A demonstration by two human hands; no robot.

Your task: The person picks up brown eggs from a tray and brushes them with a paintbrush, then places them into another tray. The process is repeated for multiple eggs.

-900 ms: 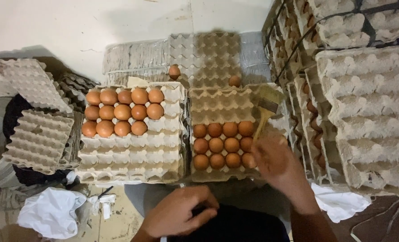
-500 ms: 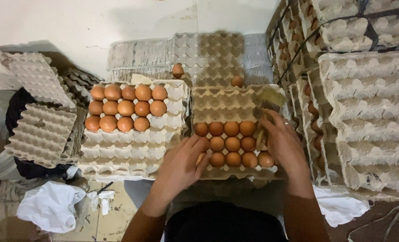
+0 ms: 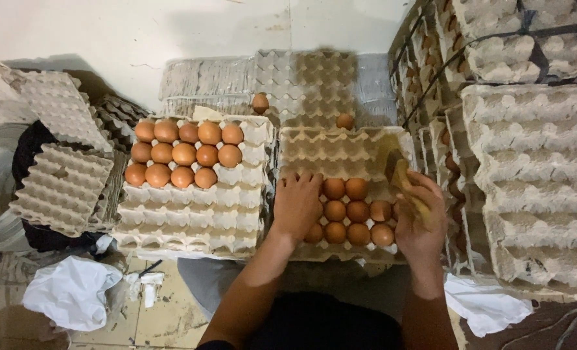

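My left hand (image 3: 297, 206) rests palm down on the brown eggs (image 3: 356, 212) at the near left of the right egg tray (image 3: 340, 148). Whether it grips an egg is hidden under the palm. My right hand (image 3: 418, 217) is at that tray's right edge, shut on a wooden-handled brush (image 3: 402, 178) that points up and away. The left egg tray (image 3: 191, 217) holds three rows of brown eggs (image 3: 183, 154) in its far half.
Stacks of empty grey trays (image 3: 535, 175) fill the right side. More empty trays (image 3: 60, 188) lie at left, some tilted. Two loose eggs (image 3: 260, 102) sit on the far trays. White cloths (image 3: 71, 291) lie on the floor.
My left hand has come up from near my lap onto the eggs in the right tray. My right hand, with the brush, has shifted to the tray's right edge.
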